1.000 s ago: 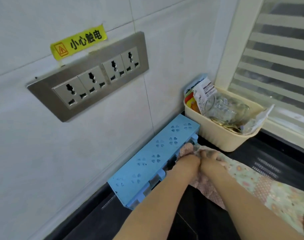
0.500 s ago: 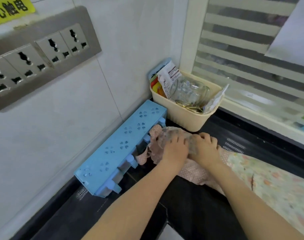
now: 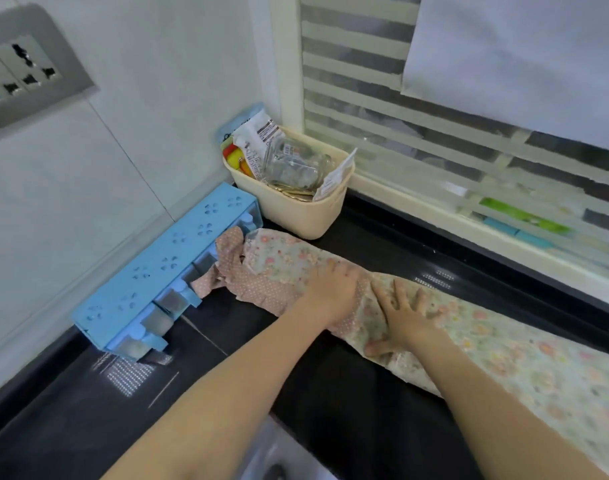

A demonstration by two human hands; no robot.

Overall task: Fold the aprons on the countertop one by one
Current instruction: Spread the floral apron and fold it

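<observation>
Apron (image 3: 486,341) is thin cotton by the look of it, so I judge it light, floppy, w/ no stiffness, and likely to slide on the glossy black bench (image 3: 330,393) unless one palm pins it. Best hold, I reckon: pinch the hem or corners, not the middle, and keep the ruffle from bunching under the fold. It lies in a long band from frame centre down to the lower right, far end touching the blue rack (image 3: 164,271) and sitting just beside the cream basket (image 3: 306,216). Look: pale green floral patchwork w/ a pink dotted ruffled trim, creased at the far end. Left hand (image 3: 334,289) lies flat on the cloth, fingers (image 3: 341,268) straight, pressing, grasping nothing. Right hand (image 3: 407,313) is spread wide, palm down on the fabric, released too. I read this as smoothing ahead of a fold
</observation>
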